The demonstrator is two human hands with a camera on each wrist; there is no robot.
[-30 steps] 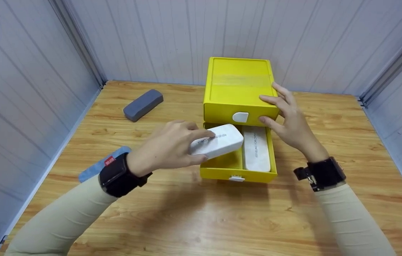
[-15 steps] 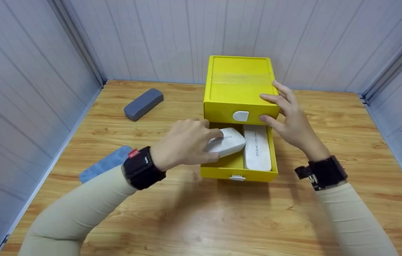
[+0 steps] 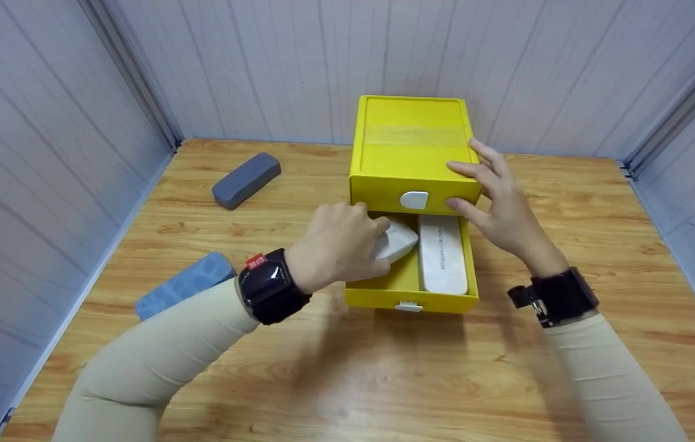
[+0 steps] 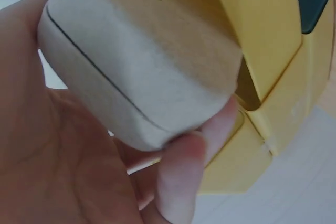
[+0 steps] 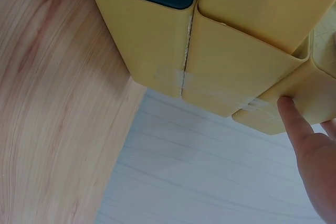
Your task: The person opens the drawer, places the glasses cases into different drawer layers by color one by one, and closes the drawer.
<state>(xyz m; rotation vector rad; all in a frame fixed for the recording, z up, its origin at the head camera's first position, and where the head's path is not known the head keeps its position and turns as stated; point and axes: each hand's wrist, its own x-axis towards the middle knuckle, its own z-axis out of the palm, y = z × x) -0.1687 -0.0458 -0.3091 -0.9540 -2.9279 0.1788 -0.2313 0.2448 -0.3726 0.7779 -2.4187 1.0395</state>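
Note:
A white glasses case (image 3: 398,240) is in my left hand (image 3: 338,245), gripped by its left end. The hand hides much of it, and its right end angles down into the left compartment of the pulled-out lower yellow drawer (image 3: 404,279). The left wrist view shows the glasses case (image 4: 152,61) close up, with a dark seam and fingers curled under it. Beside it, a second white glasses case (image 3: 444,261) lies in the right compartment. My right hand (image 3: 504,202) holds the front right corner of the yellow drawer box (image 3: 415,141), thumb on the front, fingers on top and side.
At the back left a grey glasses case (image 3: 247,180) lies on the wooden table (image 3: 384,380). A mottled blue glasses case (image 3: 185,285) lies beyond my left forearm, partly covered by it. Pale panel walls (image 3: 274,67) close in the back and both sides.
My left hand has moved right and down with the white glasses case, from above the drawer's left edge into the left compartment. The right hand has kept its hold on the drawer box.

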